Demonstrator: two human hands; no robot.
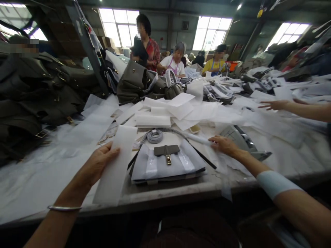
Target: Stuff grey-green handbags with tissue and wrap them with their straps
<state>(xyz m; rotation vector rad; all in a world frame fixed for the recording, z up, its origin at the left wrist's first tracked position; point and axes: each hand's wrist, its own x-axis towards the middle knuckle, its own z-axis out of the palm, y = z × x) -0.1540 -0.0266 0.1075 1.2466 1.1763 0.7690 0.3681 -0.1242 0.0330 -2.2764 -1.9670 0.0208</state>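
A dark bag (168,168) wrapped in white sheeting lies at the table's front edge, its grey flap and gold clasp showing. Behind it is a coiled, wrapped strap (154,136). Left of the bag, my left hand (103,160) grips a long white foam sheet (117,165) between thumb and fingers. To the right, my right hand (223,145) has its fingers bent at a strip of clear film (204,140); its fingertips are too small and blurred to show a firm hold.
Dark bags (33,89) are heaped at the left. White sheets (152,120) are piled behind the wrapped bag. A grey tape dispenser (239,139) stands right of it. Another person's hand (276,105) reaches in from the right; several people work farther back.
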